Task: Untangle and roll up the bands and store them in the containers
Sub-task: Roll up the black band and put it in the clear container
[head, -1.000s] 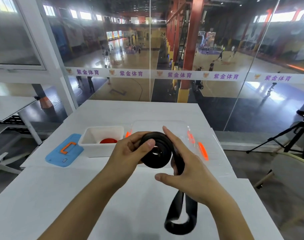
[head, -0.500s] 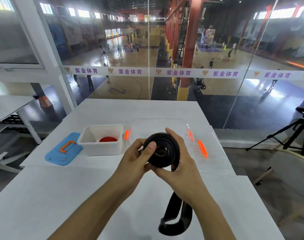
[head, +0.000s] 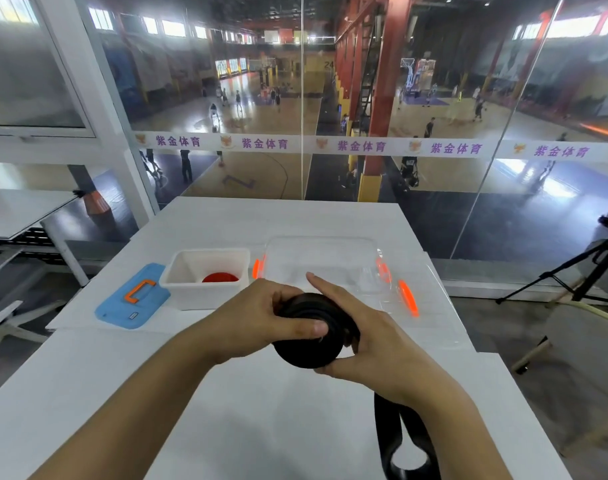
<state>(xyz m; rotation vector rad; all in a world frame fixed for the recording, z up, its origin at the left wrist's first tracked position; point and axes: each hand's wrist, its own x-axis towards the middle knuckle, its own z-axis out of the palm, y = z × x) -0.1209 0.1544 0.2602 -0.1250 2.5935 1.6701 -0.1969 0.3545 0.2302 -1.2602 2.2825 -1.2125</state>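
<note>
Above the white table (head: 226, 410), both hands grip the black band roll (head: 307, 344) — left hand (head: 257, 323) thumb pressed across its face, right hand (head: 371, 341) cupping at 3 o'clock, forefinger straight. Keep tension on the loose tail (head: 396, 441) at 5 o'clock — wind evenly, or the coil could telescope.

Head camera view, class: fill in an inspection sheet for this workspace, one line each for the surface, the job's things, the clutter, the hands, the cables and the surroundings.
Surface: white table, a seam running across it.
Job's things: black band, mostly rolled, its loose tail hanging below the right wrist; white container with a red roll inside; clear container with orange latches.
Clutter: blue lid with an orange handle, left of the white container.
Hands: left hand and right hand both grip the roll above the table.
Cables: nothing seen.
Surroundings: glass wall overlooking sports courts; tripod at right.
</note>
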